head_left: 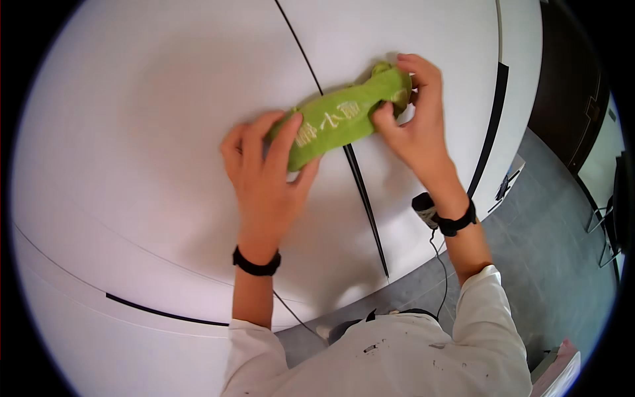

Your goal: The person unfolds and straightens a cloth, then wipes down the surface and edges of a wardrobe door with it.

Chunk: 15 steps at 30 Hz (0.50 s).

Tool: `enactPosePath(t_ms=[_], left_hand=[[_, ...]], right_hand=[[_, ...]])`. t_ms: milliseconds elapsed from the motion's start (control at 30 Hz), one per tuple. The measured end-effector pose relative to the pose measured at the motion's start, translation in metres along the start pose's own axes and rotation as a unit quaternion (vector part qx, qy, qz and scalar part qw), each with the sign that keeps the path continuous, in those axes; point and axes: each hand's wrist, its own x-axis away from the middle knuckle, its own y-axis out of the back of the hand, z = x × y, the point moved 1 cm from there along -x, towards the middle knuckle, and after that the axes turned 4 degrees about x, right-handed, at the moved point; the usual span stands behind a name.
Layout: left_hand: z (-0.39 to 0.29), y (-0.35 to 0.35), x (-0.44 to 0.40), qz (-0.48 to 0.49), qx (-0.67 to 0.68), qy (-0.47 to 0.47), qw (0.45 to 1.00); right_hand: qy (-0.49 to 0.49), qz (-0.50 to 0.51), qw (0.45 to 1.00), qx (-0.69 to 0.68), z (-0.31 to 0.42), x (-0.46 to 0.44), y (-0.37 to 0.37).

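Note:
A long green plush item (pixel 331 119) with pale embroidered characters is held up in front of white cabinet doors, tilted so its right end is higher. My left hand (pixel 264 165) grips its left end, the fingers behind and on top and the thumb under the lower edge. On the other end, my right hand (pixel 417 119) has its thumb pressed into the fabric and its fingers curled around the tip. The back of the plush item is hidden.
White cabinet doors (pixel 159 159) fill most of the view, with a dark tapering gap (pixel 364 205) and a black edge strip (pixel 491 126). A small device (pixel 424 206) on a cable hangs near my right wrist. Grey floor (pixel 542 245) and a dark door (pixel 562 92) lie at right.

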Motion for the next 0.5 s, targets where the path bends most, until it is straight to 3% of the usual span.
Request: enactPosePath(t_ms=[33,167,233,333,400,500], left_hand=[[0.005,0.005,-0.003,0.0,-0.004,0.003,1.0],[0.011,0.019,-0.008,0.001,-0.026,-0.025,0.999],[0.014,0.016,-0.004,0.009,-0.02,-0.018,1.0],[0.017,0.007,0.003,-0.061,0.076,-0.013,0.995],[0.015,0.008,0.003,-0.045,0.022,-0.017,0.999],[0.017,0.005,0.004,-0.073,0.006,-0.032,0.997]], right_hand=[[-0.033,-0.006,0.998,-0.051,-0.001,-0.003,0.004],[-0.046,0.066,0.994,-0.068,-0.003,-0.009,0.023],[-0.035,0.051,0.997,-0.05,-0.005,-0.005,0.022],[-0.055,0.043,0.995,-0.078,-0.01,0.005,0.019],[-0.12,0.058,0.986,-0.098,-0.005,0.009,0.018],[-0.085,0.056,0.991,-0.082,-0.002,0.015,0.017]])
